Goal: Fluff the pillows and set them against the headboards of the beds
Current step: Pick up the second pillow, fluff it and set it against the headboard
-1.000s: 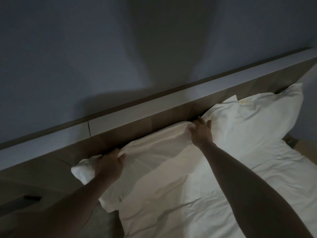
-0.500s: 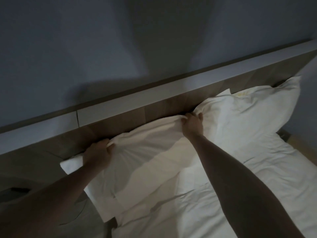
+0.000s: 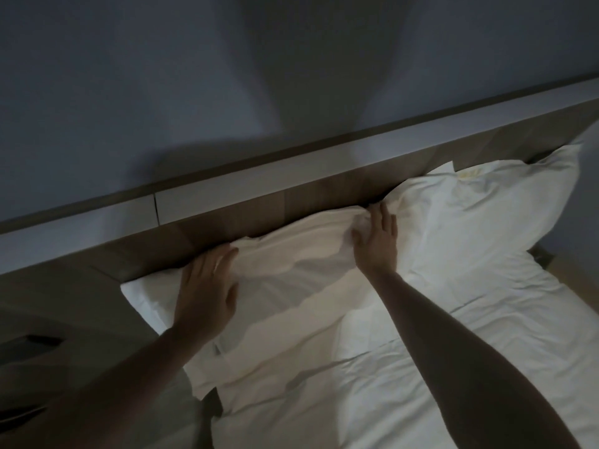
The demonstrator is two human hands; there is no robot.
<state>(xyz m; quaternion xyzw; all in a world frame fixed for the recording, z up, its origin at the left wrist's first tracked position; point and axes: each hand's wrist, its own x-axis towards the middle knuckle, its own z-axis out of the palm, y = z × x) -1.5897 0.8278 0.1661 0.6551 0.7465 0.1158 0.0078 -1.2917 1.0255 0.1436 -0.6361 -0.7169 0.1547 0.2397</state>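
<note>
A plain blue-grey wall (image 3: 227, 76) fills the upper half of the dim view, and below it a long wooden headboard with a pale flat top ledge (image 3: 324, 171) runs on a slant from lower left to upper right. Under the headboard lies the bed with its creased white sheet (image 3: 437, 367), which takes up the lower right. At the far right a plump white pillow with a faint yellowish mark near its top edge (image 3: 479, 215) leans against the headboard, one corner poking up toward the right edge of the view. Just beside it, to the left, is a flatter, rumpled white pillow in a loose cotton case (image 3: 291, 260), its top edge touching the wooden panel and its left corner jutting past the bed's side. The left hand (image 3: 207, 293) rests flat on this pillow's left part, fingers spread and extended, palm pressing down with nothing clutched. The right hand (image 3: 377, 236) lies on the pillow's upper right corner where the two pillows meet, fingers mostly straight; the low light makes it hard to be sure, but the fabric bunched under its fingertips looks pushed, not pinched. Both bare forearms reach in from the bottom edge.
</note>
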